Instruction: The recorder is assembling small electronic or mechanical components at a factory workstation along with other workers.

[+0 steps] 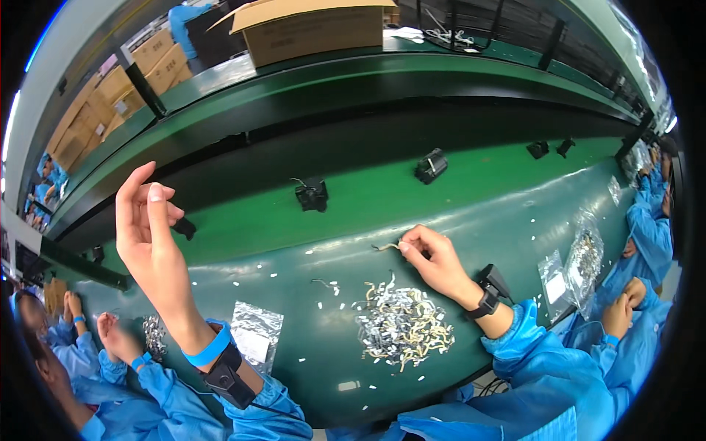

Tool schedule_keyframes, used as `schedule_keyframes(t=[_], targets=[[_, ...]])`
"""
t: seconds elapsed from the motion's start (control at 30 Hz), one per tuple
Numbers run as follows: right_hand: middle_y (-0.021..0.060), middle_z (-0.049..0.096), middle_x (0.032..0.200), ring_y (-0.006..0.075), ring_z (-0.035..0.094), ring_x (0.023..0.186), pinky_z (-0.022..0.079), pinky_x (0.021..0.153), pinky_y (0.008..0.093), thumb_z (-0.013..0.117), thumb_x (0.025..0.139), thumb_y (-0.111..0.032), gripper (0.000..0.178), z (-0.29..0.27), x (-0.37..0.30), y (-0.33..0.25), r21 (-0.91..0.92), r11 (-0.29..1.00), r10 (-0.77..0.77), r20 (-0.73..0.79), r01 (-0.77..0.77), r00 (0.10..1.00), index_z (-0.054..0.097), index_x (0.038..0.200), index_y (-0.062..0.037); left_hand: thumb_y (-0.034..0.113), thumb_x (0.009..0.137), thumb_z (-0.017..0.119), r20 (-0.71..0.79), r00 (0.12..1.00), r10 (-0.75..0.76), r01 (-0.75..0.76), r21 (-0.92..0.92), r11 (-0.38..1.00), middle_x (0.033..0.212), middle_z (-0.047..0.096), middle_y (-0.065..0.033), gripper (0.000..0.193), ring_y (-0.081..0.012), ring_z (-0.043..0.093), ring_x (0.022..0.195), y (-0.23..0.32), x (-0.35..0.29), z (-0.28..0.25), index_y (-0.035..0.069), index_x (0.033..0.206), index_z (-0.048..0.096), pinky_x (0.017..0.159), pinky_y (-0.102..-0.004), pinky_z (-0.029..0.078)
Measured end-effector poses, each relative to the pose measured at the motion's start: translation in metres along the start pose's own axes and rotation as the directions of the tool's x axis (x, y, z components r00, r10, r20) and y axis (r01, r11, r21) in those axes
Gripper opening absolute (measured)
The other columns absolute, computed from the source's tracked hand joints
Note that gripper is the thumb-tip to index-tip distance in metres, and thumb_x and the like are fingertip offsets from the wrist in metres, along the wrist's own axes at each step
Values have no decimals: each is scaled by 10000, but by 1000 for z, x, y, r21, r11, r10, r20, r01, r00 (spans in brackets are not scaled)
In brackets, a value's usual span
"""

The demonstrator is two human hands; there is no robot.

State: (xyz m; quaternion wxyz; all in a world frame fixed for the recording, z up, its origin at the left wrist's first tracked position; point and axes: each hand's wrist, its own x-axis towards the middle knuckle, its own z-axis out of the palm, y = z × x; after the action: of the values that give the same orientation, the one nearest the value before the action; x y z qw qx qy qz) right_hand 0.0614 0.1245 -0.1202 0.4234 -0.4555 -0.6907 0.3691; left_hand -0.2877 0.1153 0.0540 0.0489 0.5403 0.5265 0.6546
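In the head view, the right hand (439, 273) is above the green surface (482, 228), a little beyond the pile. Its fingers (413, 256) are closed in a pinch, and between the thumb and the index finger there is one short beige cable (387, 248). The thin dark end of this cable points to the left.

The left hand (151, 235) is raised on the left side, well apart from the pile. Its fingers are loosely bent, with a gap between them, and I see nothing held in them. Behind this hand, a black part (185, 228) is partly hidden.

The pile (404, 327) is in front of the person, nearer to the body than the right hand. It is made of many short cables, beige and grey, mixed together; the single ends are too small to tell. Small white pieces (335, 284) lie scattered around it. To the left of the pile lies a clear bag (272, 323) with a white label, near the left forearm.

On the far green strip stand more black parts (312, 195), apart from one another. At the right, a co-worker's hands (619, 312) are near a filled clear bag (586, 261).
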Motion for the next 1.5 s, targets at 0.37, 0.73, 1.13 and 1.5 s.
schedule_keyframes(t=[0.37, 0.73, 1.13, 1.5], targets=[[229, 457, 1347, 358, 451, 1264, 459, 1015, 456, 821, 795, -120, 1088, -59, 65, 33, -468, 871, -112, -487, -151, 866, 91, 1599, -52, 104, 1039, 594, 80, 995, 61, -54, -94, 994, 956, 643, -26, 237, -67, 573, 813, 38, -12, 12, 5, 1240, 670, 735, -206, 461], [185, 538, 1408, 296, 540, 1319, 399, 1145, 474, 793, 738, 17, 1228, -40, 64, -92, 437, 873, -257, 31, 218, 966, -25, 1635, -168, 192, 1039, 624, 436, 899, 44, 75, -254, 964, 942, 677, -64, 295, -128, 642, 869, 41, -26, 33, 16, 1275, 637, 785, -289, 514], [192, 334, 1600, 320, 534, 1315, 526, 990, 457, 849, 704, -24, 1328, -28, 41, -144, 747, 661, -336, 372, -64, 865, -71, 1639, -233, 148, 993, 699, 904, 421, -80, 801, -329, 500, 857, 695, -16, 228, -61, 638, 701, 54, -66, 88, 21, 1182, 678, 572, -207, 474], [172, 632, 1148, 243, 610, 1074, 490, 948, 372, 768, 850, -82, 202, -57, 40, -158, 112, 736, -648, -167, 667, 743, 620, 966, -10, 105, 1014, 651, 294, 922, -253, 354, -368, 860, 786, 653, -20, 99, -52, 584, 596, 55, -39, 57, 26, 984, 601, 503, -191, 424]])
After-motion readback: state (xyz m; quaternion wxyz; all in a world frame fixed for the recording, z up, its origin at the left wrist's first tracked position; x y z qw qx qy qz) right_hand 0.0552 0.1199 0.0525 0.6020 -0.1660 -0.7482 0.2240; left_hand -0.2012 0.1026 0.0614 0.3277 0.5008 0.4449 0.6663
